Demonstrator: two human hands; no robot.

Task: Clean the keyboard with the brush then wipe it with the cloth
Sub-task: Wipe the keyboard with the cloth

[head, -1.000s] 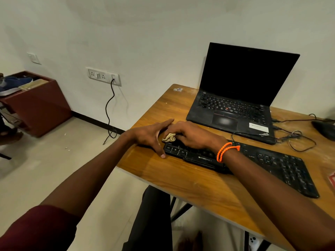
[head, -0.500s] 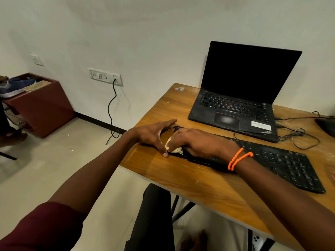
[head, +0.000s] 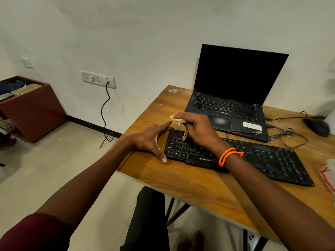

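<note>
Right hand [head: 196,129] grips the bunched cloth [head: 178,121] over the keyboard [head: 268,160]'s left end. The keyboard runs off toward lower right of frame, so wiping heads that way. Left hand [head: 150,140], fingers spread straight, braces that left end.

The right hand [head: 196,131] covers most of the cloth [head: 178,121] and some keys of the keyboard [head: 253,158]. A red and white packet [head: 328,175] is cut off by the right edge. The keyboard's key legends are too small to read.
</note>
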